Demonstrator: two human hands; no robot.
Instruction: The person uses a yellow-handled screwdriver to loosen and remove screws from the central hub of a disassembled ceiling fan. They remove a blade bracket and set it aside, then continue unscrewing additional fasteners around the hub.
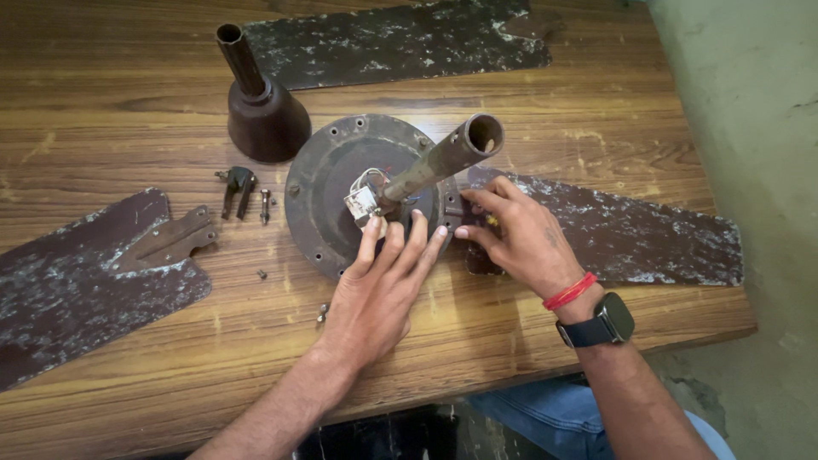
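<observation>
The round fan motor (341, 192) sits mid-table (128, 94). The left hand (379, 294) lies flat on its near edge, fingers spread. The right hand (520, 238) pinches a blade (630, 230) bracket beside the motor. Two blades (85, 273) lie loose, unattached.

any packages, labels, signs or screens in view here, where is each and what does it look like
Smartwatch screen: on the wrist of the right hand, right of the fan motor housing; a dark rounded rectangle on a dark band, blank from this angle.
White tag or block: on the motor by the metal pipe, above the left hand; small and squarish, too small to tell if it is a label.
No packages or signs.
</observation>
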